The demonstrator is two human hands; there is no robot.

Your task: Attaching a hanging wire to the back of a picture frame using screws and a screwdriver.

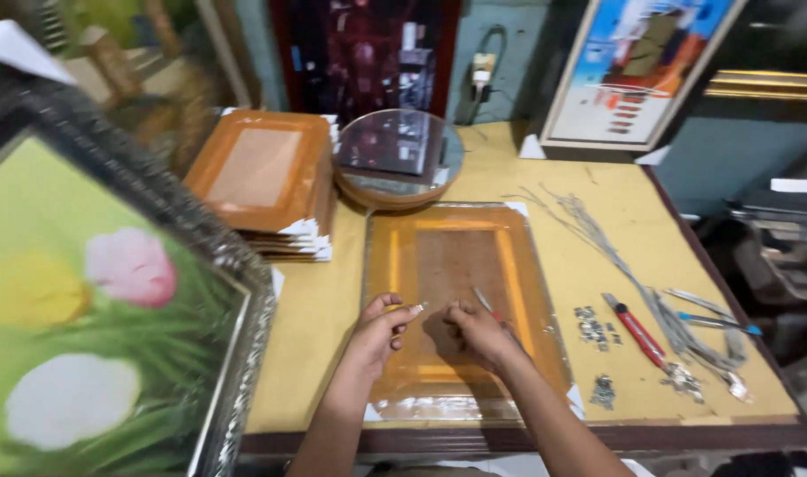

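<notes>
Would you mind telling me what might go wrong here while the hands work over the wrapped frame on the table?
1. The left hand pinches a small metal piece at its fingertips; it looks easy to drop onto the wrapped frame.
2. The right hand holds a thin tool pointing at the frame's glossy wrap, so a slip may scratch it.
3. The red utility knife and loose metal clips lie close to the right forearm, which could knock them off.

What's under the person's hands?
Under the left hand and right hand lies an orange picture frame wrapped in clear plastic, flat on the yellow table. The frame hides the tabletop beneath it.
</notes>
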